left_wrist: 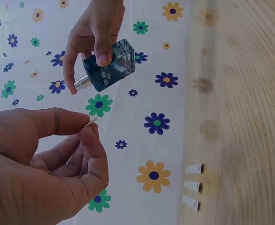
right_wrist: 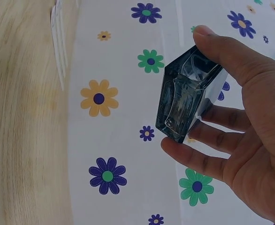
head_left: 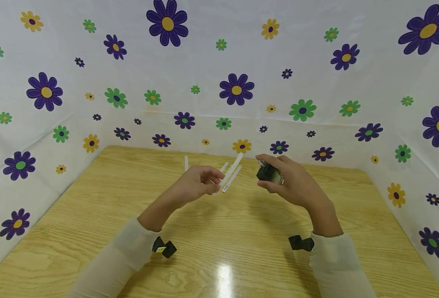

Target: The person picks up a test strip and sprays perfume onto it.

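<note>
My left hand (head_left: 193,186) pinches a narrow white paper strip (head_left: 233,169) between thumb and forefinger above the table. In the left wrist view this strip (left_wrist: 91,122) appears nearly end-on. To its right, my right hand (head_left: 295,182) grips a dark blue-green glass perfume bottle (head_left: 267,173), raised off the table. Seen from the left wrist, the bottle (left_wrist: 110,68) is tilted, and its silver spray nozzle (left_wrist: 82,83) points towards the strip's side, with the index fingertip at the nozzle. The right wrist view shows the thick glass base of the bottle (right_wrist: 177,105).
Further white paper strips (left_wrist: 193,186) lie on the wooden table (head_left: 219,231) beyond the left hand. One strip (head_left: 186,162) is apart on the left. A white flower-printed cloth (head_left: 204,70) stands round the back and sides.
</note>
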Available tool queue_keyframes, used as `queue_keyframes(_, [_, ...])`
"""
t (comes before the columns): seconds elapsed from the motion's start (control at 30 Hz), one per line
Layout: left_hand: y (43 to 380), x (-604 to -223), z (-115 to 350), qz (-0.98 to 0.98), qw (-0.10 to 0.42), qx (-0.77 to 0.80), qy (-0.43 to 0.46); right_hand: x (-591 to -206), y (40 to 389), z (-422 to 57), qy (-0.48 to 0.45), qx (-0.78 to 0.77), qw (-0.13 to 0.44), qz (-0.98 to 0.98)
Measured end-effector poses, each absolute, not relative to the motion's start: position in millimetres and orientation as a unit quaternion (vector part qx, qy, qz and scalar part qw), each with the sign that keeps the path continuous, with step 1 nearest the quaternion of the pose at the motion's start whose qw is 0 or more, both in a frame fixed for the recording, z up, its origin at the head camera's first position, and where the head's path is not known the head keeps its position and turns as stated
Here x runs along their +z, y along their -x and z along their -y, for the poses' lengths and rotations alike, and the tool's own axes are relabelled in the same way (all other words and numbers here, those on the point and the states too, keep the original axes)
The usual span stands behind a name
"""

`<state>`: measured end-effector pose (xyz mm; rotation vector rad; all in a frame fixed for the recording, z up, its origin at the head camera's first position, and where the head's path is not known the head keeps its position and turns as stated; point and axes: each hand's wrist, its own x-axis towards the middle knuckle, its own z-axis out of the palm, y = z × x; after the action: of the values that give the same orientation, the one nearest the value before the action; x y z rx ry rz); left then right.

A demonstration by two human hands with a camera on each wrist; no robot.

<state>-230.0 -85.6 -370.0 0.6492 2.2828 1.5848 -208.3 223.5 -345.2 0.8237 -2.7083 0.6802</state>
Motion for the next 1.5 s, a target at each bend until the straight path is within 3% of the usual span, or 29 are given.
queue_keyframes(0.37, [223, -365, 81, -0.781, 0.160, 0.562, -0.220, -344, 208, -219, -0.283, 0.225, 0.112, 0.926])
queue_keyframes(1.5, [220, -366, 79, -0.782, 0.162, 0.553, -0.239, -352, 213, -207, -0.327, 0.193, 0.185, 0.906])
